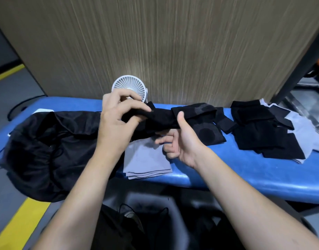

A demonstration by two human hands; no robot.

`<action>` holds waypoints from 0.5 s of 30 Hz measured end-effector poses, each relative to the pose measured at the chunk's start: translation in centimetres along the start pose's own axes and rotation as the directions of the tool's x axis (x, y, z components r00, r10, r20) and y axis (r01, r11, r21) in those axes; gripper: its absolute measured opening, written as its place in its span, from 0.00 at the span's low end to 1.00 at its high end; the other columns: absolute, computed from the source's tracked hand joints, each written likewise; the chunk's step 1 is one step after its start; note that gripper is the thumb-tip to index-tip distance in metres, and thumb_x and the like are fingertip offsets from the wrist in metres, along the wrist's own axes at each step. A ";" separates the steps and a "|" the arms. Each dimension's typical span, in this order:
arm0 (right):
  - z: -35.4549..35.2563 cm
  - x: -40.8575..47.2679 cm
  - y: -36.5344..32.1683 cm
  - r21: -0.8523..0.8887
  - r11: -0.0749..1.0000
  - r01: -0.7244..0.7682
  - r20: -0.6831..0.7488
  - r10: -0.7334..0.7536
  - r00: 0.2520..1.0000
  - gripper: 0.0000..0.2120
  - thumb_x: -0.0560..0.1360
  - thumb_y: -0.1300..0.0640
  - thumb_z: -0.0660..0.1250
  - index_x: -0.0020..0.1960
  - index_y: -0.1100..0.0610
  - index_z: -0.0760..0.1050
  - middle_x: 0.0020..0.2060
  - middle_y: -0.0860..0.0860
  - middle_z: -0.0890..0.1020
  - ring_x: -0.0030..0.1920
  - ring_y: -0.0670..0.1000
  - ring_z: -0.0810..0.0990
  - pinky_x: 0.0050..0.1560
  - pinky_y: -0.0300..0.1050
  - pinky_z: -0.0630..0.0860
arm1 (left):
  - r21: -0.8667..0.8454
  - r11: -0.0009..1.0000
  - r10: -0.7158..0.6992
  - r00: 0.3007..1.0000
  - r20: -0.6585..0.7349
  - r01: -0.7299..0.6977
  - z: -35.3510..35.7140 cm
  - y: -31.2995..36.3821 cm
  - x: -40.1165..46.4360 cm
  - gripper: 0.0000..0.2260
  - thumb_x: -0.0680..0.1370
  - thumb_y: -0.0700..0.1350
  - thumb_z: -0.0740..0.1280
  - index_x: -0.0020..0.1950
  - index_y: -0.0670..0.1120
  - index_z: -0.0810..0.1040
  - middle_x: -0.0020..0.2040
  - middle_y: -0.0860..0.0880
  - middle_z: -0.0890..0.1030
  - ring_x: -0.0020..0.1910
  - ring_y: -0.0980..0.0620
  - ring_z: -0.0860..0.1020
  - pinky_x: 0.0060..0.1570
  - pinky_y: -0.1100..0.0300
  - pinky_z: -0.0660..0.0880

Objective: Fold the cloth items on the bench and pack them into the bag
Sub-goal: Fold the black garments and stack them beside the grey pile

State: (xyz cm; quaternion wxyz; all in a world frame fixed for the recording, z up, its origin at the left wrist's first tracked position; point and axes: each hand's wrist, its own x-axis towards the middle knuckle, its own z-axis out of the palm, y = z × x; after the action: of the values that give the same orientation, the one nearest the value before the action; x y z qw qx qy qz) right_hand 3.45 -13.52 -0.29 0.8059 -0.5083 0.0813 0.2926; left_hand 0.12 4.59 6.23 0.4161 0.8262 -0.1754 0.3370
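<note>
The folded grey cloth [146, 159] lies nearest on the padded blue tabletop [245, 174], beside the open black fabric bag [47, 141]; above it the left hand [119, 120] pinches one end of a black cloth strip [160, 118], and the right hand [182, 139] curls round its middle, thumb up; farther right sits a pile of black and grey cloths [263, 130]; behind stands a small white fan [131, 87].
</note>
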 end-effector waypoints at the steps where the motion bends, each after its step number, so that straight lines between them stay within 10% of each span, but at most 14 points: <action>1: -0.1 0.1 -0.2 0.030 0.999 -0.012 0.011 0.012 1.000 0.43 0.71 0.21 0.47 0.49 0.60 0.77 0.36 0.57 0.78 0.27 0.48 0.56 0.24 0.34 0.52 | 0.000 0.999 0.037 0.998 0.042 -0.037 0.0 -0.1 -0.2 0.14 0.69 0.31 0.72 0.43 0.51 0.84 0.52 0.54 0.77 0.55 0.55 0.70 0.58 0.67 0.64; 9: -1.5 0.6 -1.1 0.064 0.982 0.179 -0.397 -0.140 0.907 0.03 0.77 0.61 0.65 0.45 0.58 0.72 0.30 0.54 0.76 0.20 0.48 0.66 0.23 0.37 0.59 | -0.079 0.988 0.146 0.956 0.255 -0.130 -0.5 -0.5 -1.6 0.17 0.65 0.23 0.72 0.44 0.42 0.86 0.45 0.49 0.83 0.49 0.49 0.81 0.52 0.57 0.75; 15: -5.1 -2.0 -3.4 0.153 0.892 0.425 -0.502 -0.300 0.811 0.08 0.75 0.65 0.66 0.54 0.59 0.77 0.43 0.55 0.84 0.39 0.53 0.81 0.35 0.45 0.70 | -0.030 0.989 0.147 0.948 0.284 -0.145 -0.6 -1.2 -2.2 0.10 0.70 0.26 0.73 0.46 0.39 0.85 0.48 0.49 0.83 0.50 0.54 0.81 0.52 0.66 0.74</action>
State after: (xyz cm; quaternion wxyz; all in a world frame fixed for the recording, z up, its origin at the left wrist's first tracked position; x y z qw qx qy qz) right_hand 4.52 -19.76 0.79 0.8626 -0.4601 0.2102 -0.0118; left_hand -0.99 5.80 4.26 0.3640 0.8490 -0.2955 0.2435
